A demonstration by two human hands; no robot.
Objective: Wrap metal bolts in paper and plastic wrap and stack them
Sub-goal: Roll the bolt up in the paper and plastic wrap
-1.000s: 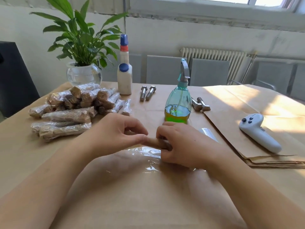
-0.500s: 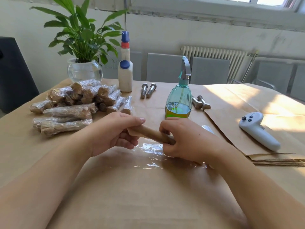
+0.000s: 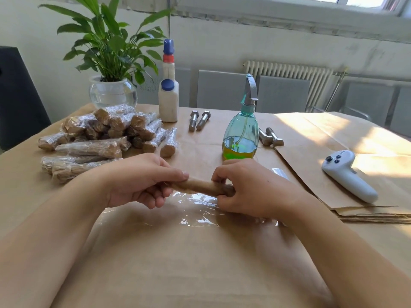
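Two hands grip one paper-wrapped bolt (image 3: 201, 187): your left hand (image 3: 142, 182) curls round its 9 o'clock end, your right hand (image 3: 246, 190) pinches the 3 o'clock end. You hold it level just above the plastic wrap (image 3: 195, 216), likely to roll it in. Finished bundles (image 3: 106, 134) sit stacked at 10 o'clock.

Table (image 3: 20, 196) (paper-covered (image 3: 200, 141)) carries bolts (image 3: 199, 120).

Plant (image 3: 106, 47), spray bottle (image 3: 241, 136), perhaps a controller (image 3: 349, 175).
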